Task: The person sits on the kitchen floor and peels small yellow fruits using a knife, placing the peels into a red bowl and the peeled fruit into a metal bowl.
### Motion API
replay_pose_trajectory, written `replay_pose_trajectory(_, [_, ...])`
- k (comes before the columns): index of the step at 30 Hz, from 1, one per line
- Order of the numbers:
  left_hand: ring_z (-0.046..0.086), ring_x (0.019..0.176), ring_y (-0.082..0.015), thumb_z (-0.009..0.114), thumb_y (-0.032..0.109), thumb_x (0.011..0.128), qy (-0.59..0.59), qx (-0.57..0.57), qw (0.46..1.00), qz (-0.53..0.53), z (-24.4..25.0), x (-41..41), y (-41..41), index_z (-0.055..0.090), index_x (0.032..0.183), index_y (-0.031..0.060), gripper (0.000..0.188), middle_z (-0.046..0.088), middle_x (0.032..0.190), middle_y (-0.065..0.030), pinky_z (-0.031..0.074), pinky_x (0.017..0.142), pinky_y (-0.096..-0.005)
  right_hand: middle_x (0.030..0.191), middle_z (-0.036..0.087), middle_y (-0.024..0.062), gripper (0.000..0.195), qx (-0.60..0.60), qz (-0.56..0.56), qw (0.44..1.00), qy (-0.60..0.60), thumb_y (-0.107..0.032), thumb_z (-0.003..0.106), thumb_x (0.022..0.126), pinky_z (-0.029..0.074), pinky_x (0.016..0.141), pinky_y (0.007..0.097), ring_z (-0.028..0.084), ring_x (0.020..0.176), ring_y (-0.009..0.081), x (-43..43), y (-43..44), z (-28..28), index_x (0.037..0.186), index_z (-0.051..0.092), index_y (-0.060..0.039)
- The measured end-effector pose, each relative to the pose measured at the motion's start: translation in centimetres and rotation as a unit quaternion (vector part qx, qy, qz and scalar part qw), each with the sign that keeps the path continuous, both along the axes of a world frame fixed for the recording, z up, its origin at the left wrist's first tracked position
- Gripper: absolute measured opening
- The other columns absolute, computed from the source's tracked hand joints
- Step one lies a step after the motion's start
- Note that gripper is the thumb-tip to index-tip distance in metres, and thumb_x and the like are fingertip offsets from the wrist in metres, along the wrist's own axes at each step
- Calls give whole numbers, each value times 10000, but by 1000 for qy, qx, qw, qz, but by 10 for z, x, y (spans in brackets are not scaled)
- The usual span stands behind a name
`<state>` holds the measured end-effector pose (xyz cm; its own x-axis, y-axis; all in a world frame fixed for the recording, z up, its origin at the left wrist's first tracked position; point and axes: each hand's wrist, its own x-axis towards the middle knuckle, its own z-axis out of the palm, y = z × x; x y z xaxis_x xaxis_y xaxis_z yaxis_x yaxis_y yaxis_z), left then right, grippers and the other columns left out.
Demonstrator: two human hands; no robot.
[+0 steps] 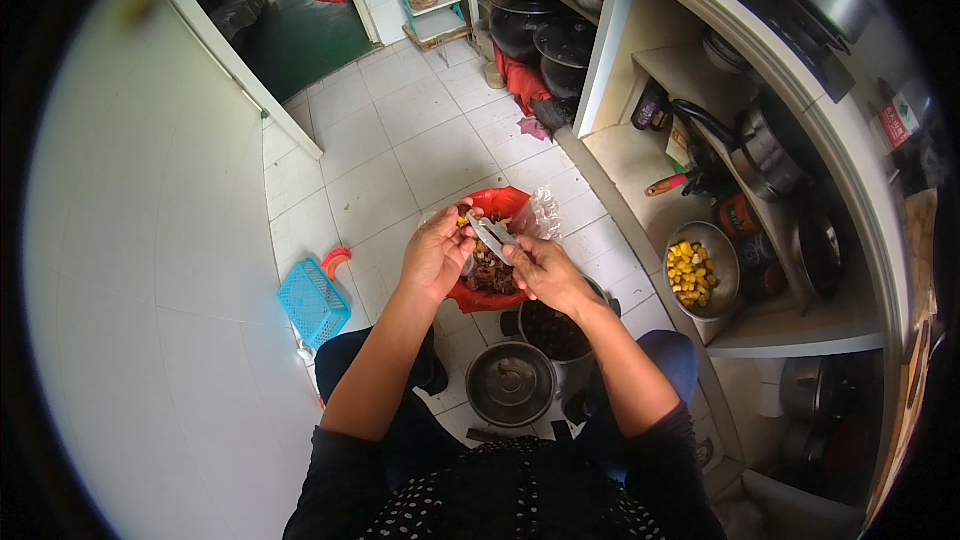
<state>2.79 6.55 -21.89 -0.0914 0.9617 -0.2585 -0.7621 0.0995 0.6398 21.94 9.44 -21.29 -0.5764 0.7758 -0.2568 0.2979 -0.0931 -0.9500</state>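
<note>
My left hand (pixel 433 253) holds a small, partly peeled nut (pixel 463 219), likely a chestnut, with dark shell and yellow flesh showing. In my right hand (pixel 553 274) is a metal peeling knife (pixel 491 238) with a slotted blade, its tip against or very close to the nut. Both hands are above a container lined with a red plastic bag (pixel 480 303), where brown shell scraps (pixel 489 270) lie. Partly behind my right forearm, a metal pot (pixel 510 324) contains dark brown pieces (pixel 551 334). A round metal lid or shallow pan (pixel 511 384) rests on the floor between my feet.
To the right, a steel bowl (pixel 729 270) of yellow pieces (pixel 690 270) sits in the low cabinet. Black lidded pots (pixel 564 64) and a saucepan (pixel 757 154) occupy other compartments. A blue plastic basket (pixel 313 301) stands by the left wall (pixel 187 255). Beyond the tiles is a doorway (pixel 315 22).
</note>
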Motion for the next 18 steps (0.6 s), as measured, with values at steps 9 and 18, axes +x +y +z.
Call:
replay_pose_trajectory(9, [477, 765, -106, 546, 154, 961, 50, 9, 999, 16, 4, 4, -1, 621, 1100, 12, 212, 636, 965, -69, 440, 726, -236, 536, 462, -13, 315, -13, 6, 1000, 0, -311, 499, 993, 364, 438, 262, 420, 435, 77, 3, -1, 3, 892, 583, -24])
replay_pose_trajectory(18, [466, 719, -81, 552, 146, 964, 181, -6, 983, -2, 2, 8, -4, 635, 1094, 23, 197, 542, 843, 9, 423, 653, -209, 570, 455, -20, 313, 139, 5, 990, -12, -328, 528, 979, 320, 438, 263, 395, 467, 71, 12, 4, -13, 875, 587, -39])
